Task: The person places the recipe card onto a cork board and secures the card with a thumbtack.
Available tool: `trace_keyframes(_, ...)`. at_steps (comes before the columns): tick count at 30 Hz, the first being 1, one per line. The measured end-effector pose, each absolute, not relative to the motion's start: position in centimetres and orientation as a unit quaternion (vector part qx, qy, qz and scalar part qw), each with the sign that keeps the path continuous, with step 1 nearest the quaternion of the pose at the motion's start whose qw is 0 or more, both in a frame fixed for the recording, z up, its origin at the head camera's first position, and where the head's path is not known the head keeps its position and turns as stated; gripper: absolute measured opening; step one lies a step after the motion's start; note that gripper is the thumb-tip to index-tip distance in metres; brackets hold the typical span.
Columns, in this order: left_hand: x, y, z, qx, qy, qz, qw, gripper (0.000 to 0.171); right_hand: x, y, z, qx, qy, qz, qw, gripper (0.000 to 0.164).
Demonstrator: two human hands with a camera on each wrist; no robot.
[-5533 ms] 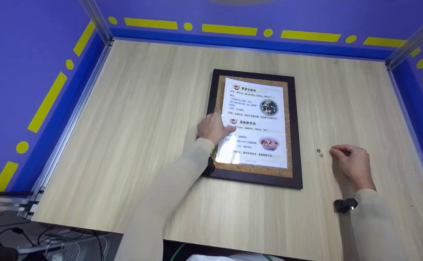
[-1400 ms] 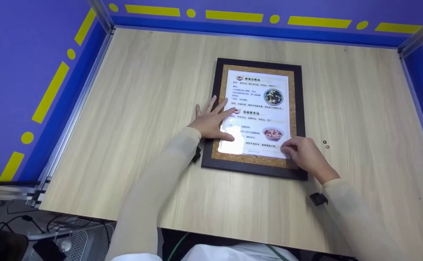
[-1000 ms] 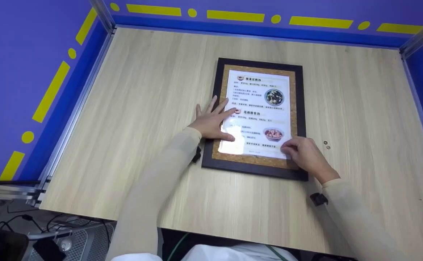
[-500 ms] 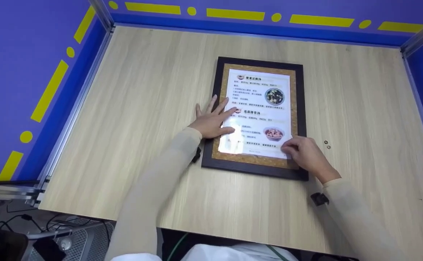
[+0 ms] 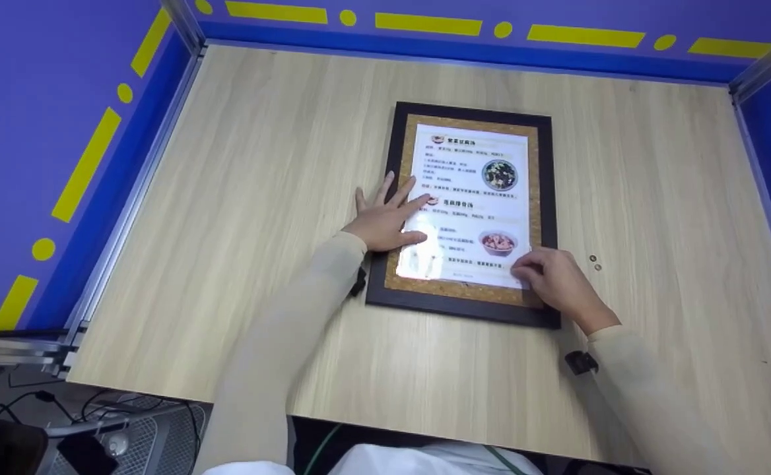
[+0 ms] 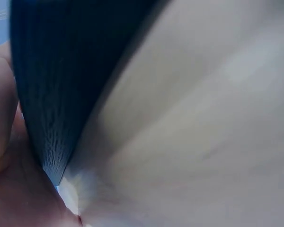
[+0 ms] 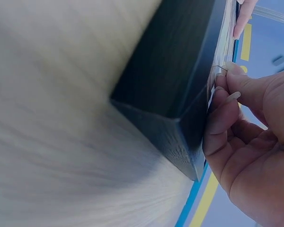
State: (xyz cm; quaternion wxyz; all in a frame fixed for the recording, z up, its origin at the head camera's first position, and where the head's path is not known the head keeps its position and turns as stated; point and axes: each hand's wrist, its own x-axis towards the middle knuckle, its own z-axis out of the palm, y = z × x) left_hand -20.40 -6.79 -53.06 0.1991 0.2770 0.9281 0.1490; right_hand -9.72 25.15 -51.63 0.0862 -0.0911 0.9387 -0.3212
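A printed recipe sheet [image 5: 465, 218] lies on a cork board [image 5: 425, 286] with a dark frame [image 5: 465, 315], flat on the table. My left hand [image 5: 385, 224] rests with fingers spread over the board's left edge, thumb and fingertips on the sheet. At the sheet's lower right corner, my right hand [image 5: 550, 277] pinches a thumbtack [image 7: 220, 67] between thumb and forefinger; its thin metal point shows in the right wrist view, directed at the sheet, and the fingers hide its head. In the left wrist view the frame's dark side [image 6: 80, 71] stands beside the left hand.
Two small round brass-coloured thumbtacks lie right of the board, one tack [image 5: 593, 258] just behind the other tack [image 5: 598, 267]. Blue panels [image 5: 425, 46] with yellow marks enclose the wooden table [image 5: 260, 165] at the back and sides. Cables [image 5: 42, 399] hang below its front left edge.
Over the longer span, my right hand has moved left from beside the loose tacks to the sheet's corner, and my left hand has spread its fingers. Over the last second, both hands stay nearly still.
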Motion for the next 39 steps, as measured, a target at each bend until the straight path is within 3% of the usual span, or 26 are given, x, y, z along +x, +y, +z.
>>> trace_keyframes(39, -20.21, -6.88, -52.73, 0.285, 0.926, 0.156, 0.193, 0.080, -9.32, 25.09, -52.43, -0.107, 0.942, -0.317, 0.030, 0.006)
